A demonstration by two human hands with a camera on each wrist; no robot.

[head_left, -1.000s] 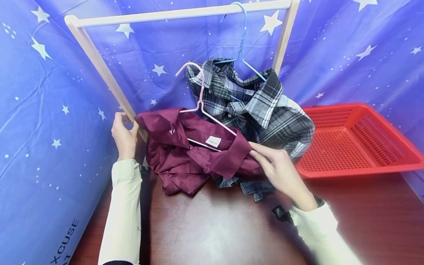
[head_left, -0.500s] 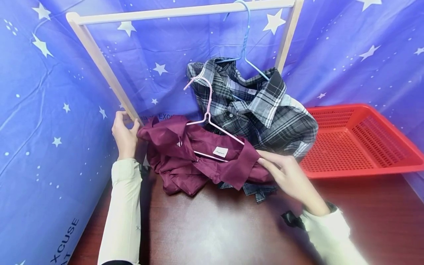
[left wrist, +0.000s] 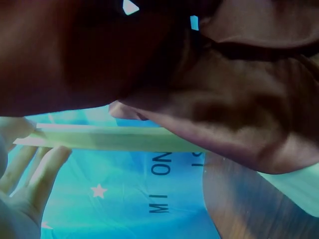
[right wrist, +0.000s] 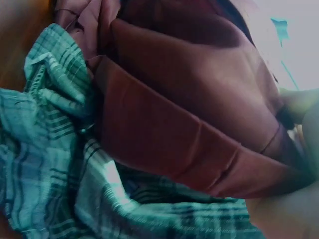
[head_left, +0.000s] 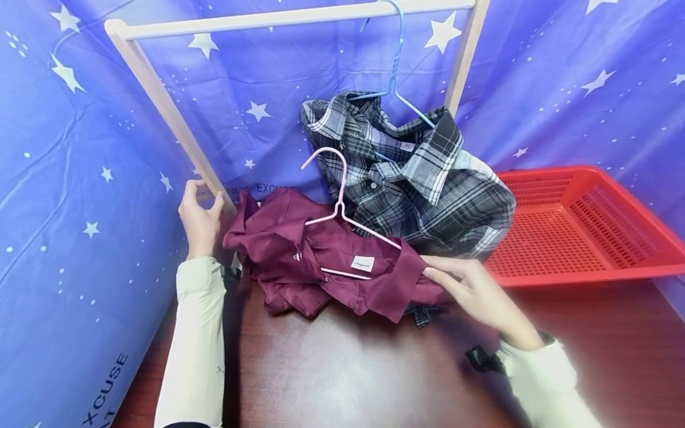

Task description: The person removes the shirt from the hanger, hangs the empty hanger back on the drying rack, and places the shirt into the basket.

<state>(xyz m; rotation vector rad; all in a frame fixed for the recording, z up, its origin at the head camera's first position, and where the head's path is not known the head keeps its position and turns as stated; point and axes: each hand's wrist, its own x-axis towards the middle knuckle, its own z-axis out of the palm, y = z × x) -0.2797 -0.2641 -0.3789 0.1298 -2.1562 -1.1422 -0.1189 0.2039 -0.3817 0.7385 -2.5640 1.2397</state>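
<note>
My left hand [head_left: 199, 221] grips the left wooden post [head_left: 173, 116] of a small clothes rack; the left wrist view shows thumb and fingers on either side of that post [left wrist: 114, 138]. With my right hand [head_left: 481, 291] I pinch the right shoulder of a maroon shirt [head_left: 270, 238], just beyond its collar. Inside the shirt sits a pink hanger [head_left: 341, 199], its hook standing up free, well below the rail. The shirt's left side bunches close to my left hand. In the right wrist view, maroon cloth [right wrist: 199, 84] covers most of the fingertips.
A black-and-white plaid shirt [head_left: 449, 190] hangs behind on a blue hanger [head_left: 397, 65], hooked over the rack's top rail [head_left: 294, 19]. At the right stands a red perforated basket [head_left: 583, 274] on the brown table [head_left: 342, 380]. Blue star-printed cloth [head_left: 69, 196] encloses the space.
My right hand has moved right and toward me, drawing the maroon shirt and pink hanger along, so the hook now sits lower. My left hand has stayed at the post.
</note>
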